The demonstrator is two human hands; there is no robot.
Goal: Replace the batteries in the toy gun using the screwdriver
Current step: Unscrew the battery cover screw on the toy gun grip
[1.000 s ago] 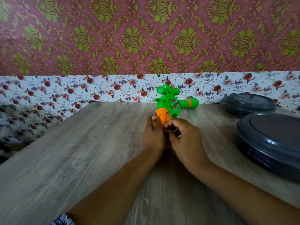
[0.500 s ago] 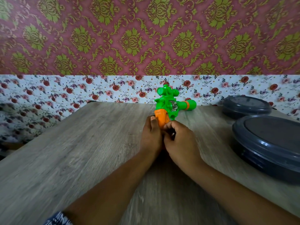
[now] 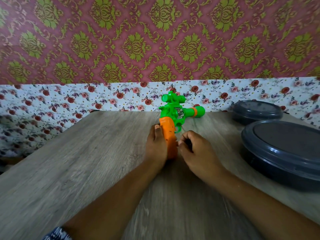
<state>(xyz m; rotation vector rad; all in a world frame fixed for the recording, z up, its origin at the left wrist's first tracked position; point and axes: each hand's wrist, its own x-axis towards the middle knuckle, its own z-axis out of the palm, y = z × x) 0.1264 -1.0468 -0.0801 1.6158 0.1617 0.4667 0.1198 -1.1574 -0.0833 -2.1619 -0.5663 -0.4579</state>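
A green toy gun (image 3: 173,112) with an orange grip (image 3: 169,137) lies on the wooden table (image 3: 83,163), barrel pointing right and a scope on top. My left hand (image 3: 155,149) holds the grip from its left side, thumb up against the orange plastic. My right hand (image 3: 196,153) sits just right of the grip, its fingers curled round a small dark thing (image 3: 188,142) that is mostly hidden; I cannot tell what it is. No screwdriver or loose batteries are plainly visible.
Two dark grey lidded round containers stand at the right: a large one (image 3: 280,153) near me and a smaller one (image 3: 256,110) behind it. A floral-papered wall (image 3: 69,101) runs along the table's far edge.
My right hand has drawn back from the grip toward the right, uncovering more of the orange plastic. My left hand stays on the gun.
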